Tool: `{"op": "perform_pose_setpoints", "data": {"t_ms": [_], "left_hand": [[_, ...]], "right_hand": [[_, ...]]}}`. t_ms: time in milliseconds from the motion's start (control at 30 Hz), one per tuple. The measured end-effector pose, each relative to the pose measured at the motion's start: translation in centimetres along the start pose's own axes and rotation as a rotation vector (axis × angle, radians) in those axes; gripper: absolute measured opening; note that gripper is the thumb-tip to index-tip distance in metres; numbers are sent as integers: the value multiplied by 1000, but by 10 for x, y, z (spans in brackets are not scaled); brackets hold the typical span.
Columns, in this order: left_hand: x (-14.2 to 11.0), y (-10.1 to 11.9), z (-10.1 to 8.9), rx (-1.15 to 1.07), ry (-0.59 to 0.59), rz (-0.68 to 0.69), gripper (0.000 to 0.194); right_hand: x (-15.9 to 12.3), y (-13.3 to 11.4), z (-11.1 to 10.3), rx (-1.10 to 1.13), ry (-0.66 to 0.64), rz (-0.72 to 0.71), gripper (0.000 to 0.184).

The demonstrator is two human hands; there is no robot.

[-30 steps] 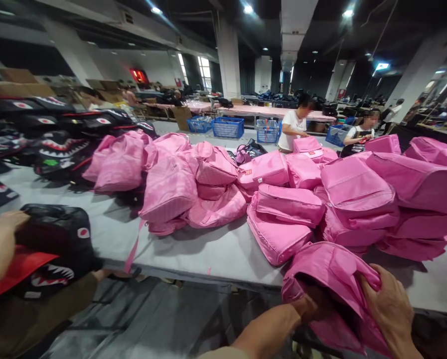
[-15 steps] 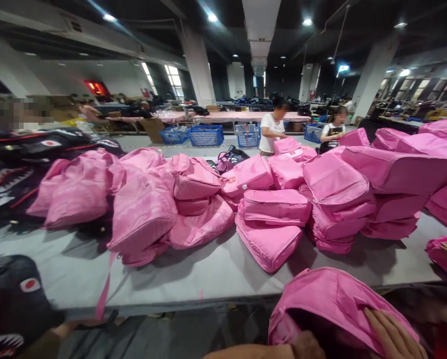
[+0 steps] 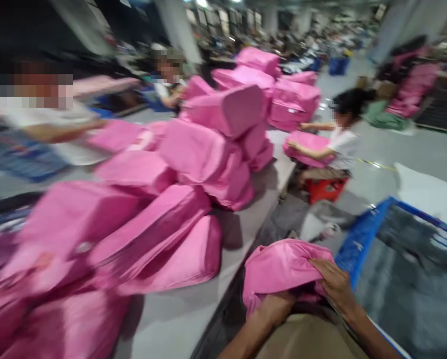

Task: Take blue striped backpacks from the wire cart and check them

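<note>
A crumpled pink bag (image 3: 279,269) sits low in front of me, above my lap. My left hand (image 3: 277,306) reaches into its open mouth from below, and its fingers are hidden inside the fabric. My right hand (image 3: 333,284) lies on the bag's right edge with its fingers curled over the pink cloth, gripping it. Both hands are on the same bag.
Several stuffed pink bags (image 3: 193,164) are piled on a grey table (image 3: 178,319) to my left. A blue crate (image 3: 361,244) stands at my right. A person on a red stool (image 3: 326,187) handles a pink bag ahead. Other people work at the far left.
The view has swung sharply to the right, so the table now runs along my left and the blue crate has come into sight. My hands still hold the pink bag.
</note>
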State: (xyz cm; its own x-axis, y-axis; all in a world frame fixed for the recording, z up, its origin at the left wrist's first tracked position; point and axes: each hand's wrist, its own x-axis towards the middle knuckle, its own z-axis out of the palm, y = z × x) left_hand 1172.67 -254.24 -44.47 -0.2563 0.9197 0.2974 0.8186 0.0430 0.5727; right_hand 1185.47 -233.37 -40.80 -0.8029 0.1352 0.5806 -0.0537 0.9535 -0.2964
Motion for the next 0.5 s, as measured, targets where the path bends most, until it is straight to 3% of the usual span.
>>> {"op": "perform_pose_setpoints", "data": {"t_ms": [67,167,200,267,367,433,500], "left_hand": [[9,9,-6,-84,-47,206,27],[36,21,-16,-107,151,504,39],[49,22,-18,-86,235,522,38],[78,16,-15,-13,314,421,42],[126,-11,0,85,210,265,71],[154,-33,11,76,110,274,89],[175,-54,24,65,101,297,90]], "right_hand": [[-12,-1,-13,-33,30,102,46],[-32,1,-28,-76,106,243,45],[-38,3,-31,-88,131,290,46],[-44,7,-37,-118,174,368,45],[-41,22,-44,-148,164,468,34],[-33,37,-45,-146,145,529,34],[-22,56,-42,-128,142,561,40]]}}
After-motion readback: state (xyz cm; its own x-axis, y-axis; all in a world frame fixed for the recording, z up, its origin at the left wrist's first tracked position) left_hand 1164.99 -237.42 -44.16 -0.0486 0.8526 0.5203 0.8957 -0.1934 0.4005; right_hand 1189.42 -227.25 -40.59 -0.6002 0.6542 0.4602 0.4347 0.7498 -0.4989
